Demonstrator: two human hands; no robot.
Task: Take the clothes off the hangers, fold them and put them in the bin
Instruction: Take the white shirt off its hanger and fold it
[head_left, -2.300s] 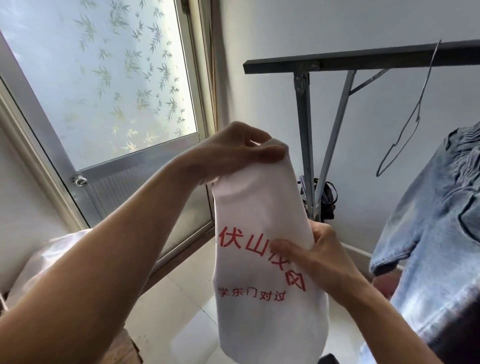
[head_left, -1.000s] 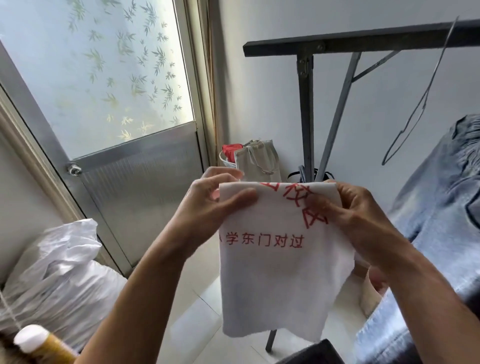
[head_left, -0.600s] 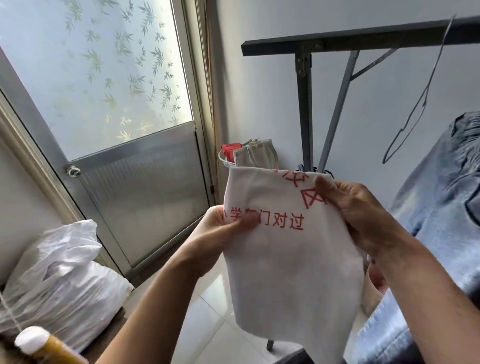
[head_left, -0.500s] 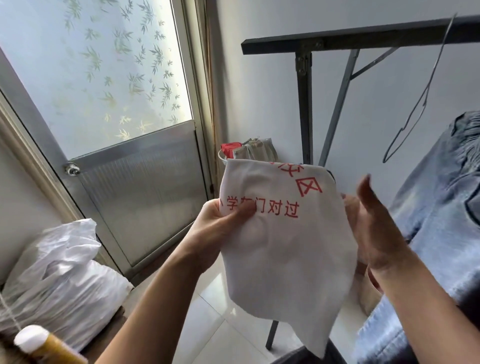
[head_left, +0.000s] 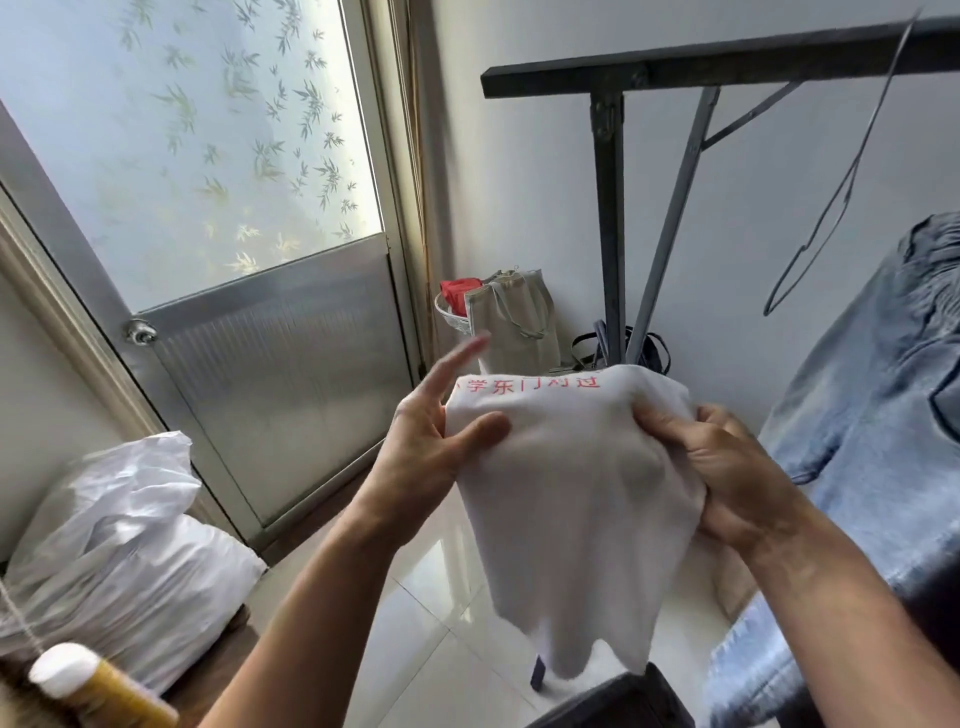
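White garment (head_left: 571, 493) printed with red characters hangs folded at the centre of the head view, held up between both hands. The left hand (head_left: 431, 452) pins its left edge under the thumb, the fingers stretched straight, the forefinger blurred and pointing up. The right hand (head_left: 727, 478) grips the right edge, fingers curled into the cloth. Behind, a dark metal drying rack (head_left: 608, 208) crosses the upper right, with a bare wire hanger (head_left: 836, 202) on its rail and a denim garment (head_left: 872, 441) at the right edge. A canvas tote bag (head_left: 519, 322) stands in the corner beside a frosted glass door (head_left: 208, 156). A white plastic bag (head_left: 119, 545) lies lower left.
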